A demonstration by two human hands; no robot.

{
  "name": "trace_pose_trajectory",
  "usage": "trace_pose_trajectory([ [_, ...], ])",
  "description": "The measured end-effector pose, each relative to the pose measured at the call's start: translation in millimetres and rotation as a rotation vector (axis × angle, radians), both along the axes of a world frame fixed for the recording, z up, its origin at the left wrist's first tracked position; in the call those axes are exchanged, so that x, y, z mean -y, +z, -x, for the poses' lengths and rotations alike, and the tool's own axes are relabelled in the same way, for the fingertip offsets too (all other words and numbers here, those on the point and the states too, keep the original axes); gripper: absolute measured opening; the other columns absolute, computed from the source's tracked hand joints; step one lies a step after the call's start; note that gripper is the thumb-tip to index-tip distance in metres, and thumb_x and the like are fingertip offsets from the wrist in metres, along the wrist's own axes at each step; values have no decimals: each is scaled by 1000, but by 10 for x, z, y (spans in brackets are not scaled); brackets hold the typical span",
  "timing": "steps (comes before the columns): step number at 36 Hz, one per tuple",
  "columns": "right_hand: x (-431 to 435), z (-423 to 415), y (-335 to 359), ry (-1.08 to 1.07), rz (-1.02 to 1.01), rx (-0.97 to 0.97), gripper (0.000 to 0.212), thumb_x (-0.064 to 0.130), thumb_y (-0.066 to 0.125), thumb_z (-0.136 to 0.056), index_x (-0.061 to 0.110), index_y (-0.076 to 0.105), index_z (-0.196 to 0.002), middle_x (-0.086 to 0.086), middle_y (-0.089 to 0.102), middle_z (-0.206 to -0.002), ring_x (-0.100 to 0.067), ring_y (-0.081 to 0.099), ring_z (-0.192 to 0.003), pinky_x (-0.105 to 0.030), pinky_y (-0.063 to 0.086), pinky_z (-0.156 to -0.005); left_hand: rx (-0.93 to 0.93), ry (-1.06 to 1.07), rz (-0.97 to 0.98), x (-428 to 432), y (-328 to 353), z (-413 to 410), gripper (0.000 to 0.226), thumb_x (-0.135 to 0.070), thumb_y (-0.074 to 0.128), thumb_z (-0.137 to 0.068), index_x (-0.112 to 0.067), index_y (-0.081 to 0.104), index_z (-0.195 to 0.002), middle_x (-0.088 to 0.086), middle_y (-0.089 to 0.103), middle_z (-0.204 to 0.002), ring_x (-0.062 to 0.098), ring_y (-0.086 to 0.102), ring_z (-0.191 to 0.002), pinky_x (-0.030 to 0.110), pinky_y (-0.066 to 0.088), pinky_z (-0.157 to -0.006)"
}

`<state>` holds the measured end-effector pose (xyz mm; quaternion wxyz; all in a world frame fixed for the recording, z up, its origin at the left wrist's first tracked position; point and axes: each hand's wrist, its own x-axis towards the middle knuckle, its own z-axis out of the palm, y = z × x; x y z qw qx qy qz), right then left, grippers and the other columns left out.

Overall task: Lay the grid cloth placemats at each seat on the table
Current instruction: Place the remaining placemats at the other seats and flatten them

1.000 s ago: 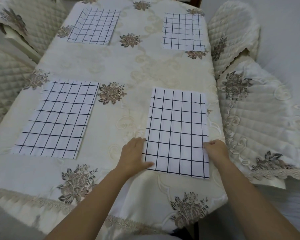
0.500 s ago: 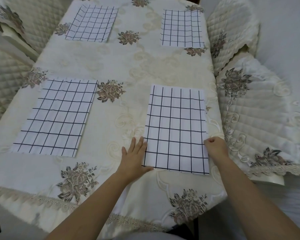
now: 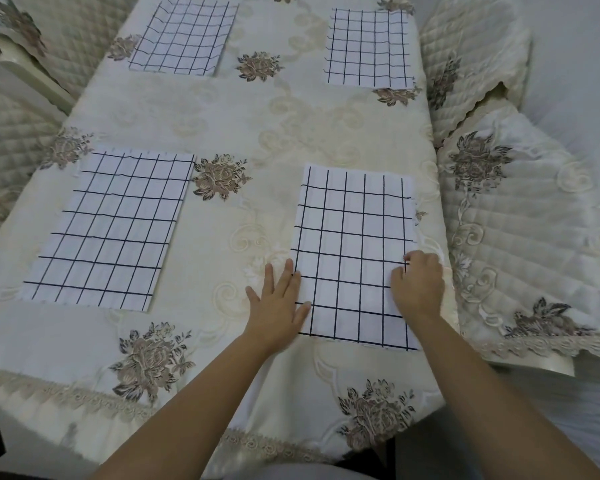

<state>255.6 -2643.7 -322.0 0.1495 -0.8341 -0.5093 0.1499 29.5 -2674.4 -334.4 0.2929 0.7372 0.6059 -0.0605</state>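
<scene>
A quilted chair cover (image 3: 7,157) borders the counter's (image 3: 257,112) left edge. Next to it, one grid placemat (image 3: 108,230) lies flat at the near-left seat, and another (image 3: 184,36) lies at the far-left corner.

Toward the near edge, the left hand (image 3: 278,303) lies palm down on the embroidered tablecloth (image 3: 194,341). Its fingers (image 3: 286,275) are straight and spread wide, holding nothing. The forefinger tip and the thumb overlap the left edge of the near-right placemat (image 3: 354,230). This mat lies flat along the counter's right edge, with its short side toward the person.

The right hand (image 3: 418,285) sits on the same mat's right edge, knuckles up. Its fingers (image 3: 400,275) are curled narrow over the cloth, and I cannot tell whether they pinch it.

A fourth placemat (image 3: 368,48) lies at the far-right corner. Two more quilted covers (image 3: 534,220) drape the chairs off the right edge.
</scene>
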Motion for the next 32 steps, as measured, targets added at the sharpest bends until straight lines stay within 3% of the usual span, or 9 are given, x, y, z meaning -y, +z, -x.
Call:
trace_pose_trajectory([
  [4,-60,322,-149,299,-145,37,30,-2,54,-73,-4,64,-100,-23,62,-103,-40,60,-94,-45,53,-78,-64,-13,-18,-95,-79,-60,58,-37,21,-101,-17,-3,-150,-4,-21,-156,28,-24,-142,64,-1,-110],
  [7,-58,585,-239,500,-148,98,37,10,45,-77,0,64,-107,-22,63,-117,-38,61,-107,-48,51,-86,-113,-31,-55,-108,-152,-50,57,-38,14,-99,-17,-4,-150,-3,-19,-156,28,-23,-142,64,0,-110],
  [11,4,814,-363,652,-10,183,49,25,36,-83,7,58,-123,-16,55,-134,-35,54,-121,-53,49,-88,-135,-58,-120,-69,-263,0,75,-49,-14,-79,-21,-10,-148,-6,-26,-151,23,-28,-139,61,-2,-111],
  [13,38,808,-433,664,36,199,51,29,34,-87,10,50,-131,-12,49,-140,-33,49,-128,-55,45,-92,-131,-58,-165,-59,-305,29,70,-49,-6,-84,-20,-5,-147,-4,-17,-153,25,-21,-139,63,3,-111],
  [16,74,701,-493,655,66,216,55,37,31,-91,14,37,-140,-7,39,-148,-29,39,-136,-54,37,-102,-138,-61,-229,-62,-327,52,60,-42,23,-91,-13,32,-144,5,29,-153,31,18,-141,67,30,-97],
  [17,75,651,-502,640,71,205,57,38,30,-91,14,36,-142,-7,36,-150,-29,35,-138,-54,35,-104,-150,-58,-246,-59,-346,59,58,-40,27,-91,-13,36,-142,6,35,-150,31,23,-141,66,33,-95],
  [25,75,120,-540,464,76,150,64,44,19,-91,13,27,-146,-5,21,-155,-26,17,-143,-56,21,-110,-166,-57,-294,-40,-404,66,57,-38,29,-91,-15,30,-143,4,32,-152,27,17,-140,64,30,-99],
  [30,78,-36,-515,415,53,158,62,40,24,-91,8,36,-142,-9,31,-151,-31,26,-140,-65,22,-105,-162,-53,-303,-40,-434,83,57,-38,27,-92,-16,25,-145,3,27,-154,21,-3,-145,63,21,-103],
  [32,52,-4,-508,405,51,158,62,39,25,-91,5,38,-141,-12,33,-150,-34,29,-139,-67,19,-104,-164,-52,-307,-38,-442,83,57,-38,27,-92,-17,25,-145,3,27,-154,21,-1,-145,64,24,-102],
])
